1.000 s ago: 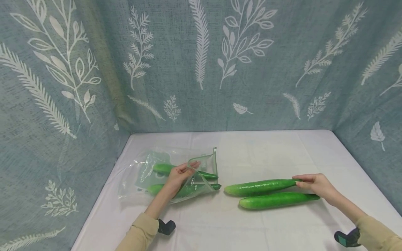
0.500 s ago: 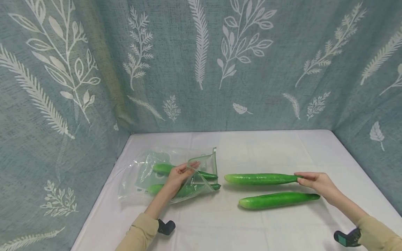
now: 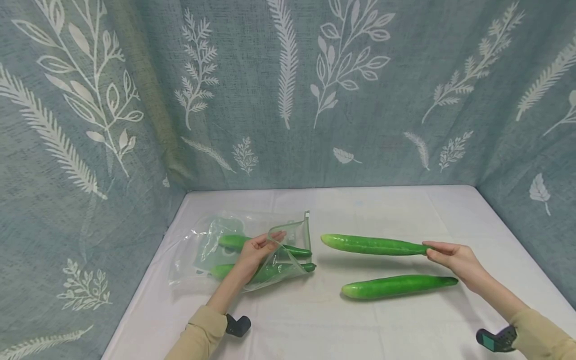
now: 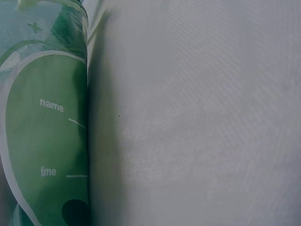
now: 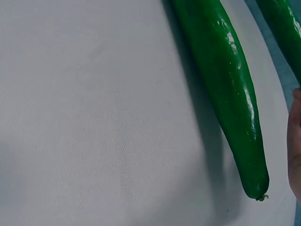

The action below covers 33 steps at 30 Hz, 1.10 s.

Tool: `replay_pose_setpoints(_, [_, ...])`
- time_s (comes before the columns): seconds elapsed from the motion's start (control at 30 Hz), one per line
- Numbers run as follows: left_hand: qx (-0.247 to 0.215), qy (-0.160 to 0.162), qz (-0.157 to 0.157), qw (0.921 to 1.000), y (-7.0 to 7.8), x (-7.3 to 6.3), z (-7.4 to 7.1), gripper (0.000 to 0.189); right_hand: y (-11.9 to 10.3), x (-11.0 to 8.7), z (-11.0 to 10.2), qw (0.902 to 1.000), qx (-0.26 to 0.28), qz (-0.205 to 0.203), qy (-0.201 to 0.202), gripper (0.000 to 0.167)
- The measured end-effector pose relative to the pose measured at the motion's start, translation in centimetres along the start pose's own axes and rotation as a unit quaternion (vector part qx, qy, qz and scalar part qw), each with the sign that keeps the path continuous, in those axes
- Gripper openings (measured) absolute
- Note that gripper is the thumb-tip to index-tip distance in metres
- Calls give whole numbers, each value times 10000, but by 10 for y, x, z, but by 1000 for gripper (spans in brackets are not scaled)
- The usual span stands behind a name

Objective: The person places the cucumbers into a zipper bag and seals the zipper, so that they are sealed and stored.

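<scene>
In the head view, the left hand (image 3: 257,254) is at the mouth of a clear bag (image 3: 189,265) and covers some middle part of the two bagged cucumbers (image 3: 280,272). Its fingers lie rather extended and meet the film near the edge; whether they pinch it, I cannot tell. The stem end of the held cucumber (image 3: 373,244) is partly hidden by the right hand (image 3: 459,260), which pinches it between thumb and fingers. This cucumber is raised above the table (image 3: 310,330), almost level, long and glossy green, with a paler blunt tip towards the bag. The loose cucumber (image 3: 398,287) lies nearer to the person. The bag is thin, wrinkled and shiny; the curtain (image 3: 252,75) behind is blue-green woven fabric with white leaf motifs.

In the left wrist view, the hand is out of sight. The bag is cut off at the left, showing a rounded green label (image 4: 35,136) with "name" and "time" beside a finely textured white surface.

In the right wrist view, the loose cucumber is cut off at the top, smooth and tapering to a small dry stem. The held one and the hand are only partly seen at the right edge.
</scene>
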<state>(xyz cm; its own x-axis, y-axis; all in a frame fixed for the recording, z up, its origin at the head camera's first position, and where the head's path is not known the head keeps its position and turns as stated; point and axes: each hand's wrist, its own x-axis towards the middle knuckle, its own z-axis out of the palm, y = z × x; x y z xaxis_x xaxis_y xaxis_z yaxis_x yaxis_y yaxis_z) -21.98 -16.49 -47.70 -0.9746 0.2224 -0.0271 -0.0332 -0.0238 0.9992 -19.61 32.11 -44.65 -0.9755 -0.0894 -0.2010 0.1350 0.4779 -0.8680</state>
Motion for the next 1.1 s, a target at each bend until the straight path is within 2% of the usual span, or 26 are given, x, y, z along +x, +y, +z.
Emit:
replay_pose_setpoints(0.17, [20, 19, 31, 10000, -2, 0, 1, 42, 1, 2, 1, 9999, 31, 53, 85, 59])
replay_pose_setpoints(0.6, [-66, 166, 235, 9996, -11, 3, 11, 43, 13, 18, -1, 9998, 80, -147, 92, 59])
replay_pose_setpoints(1.1, [16, 154, 270, 9995, -10, 2, 11, 42, 6, 21, 14, 9998, 77, -29, 156, 64])
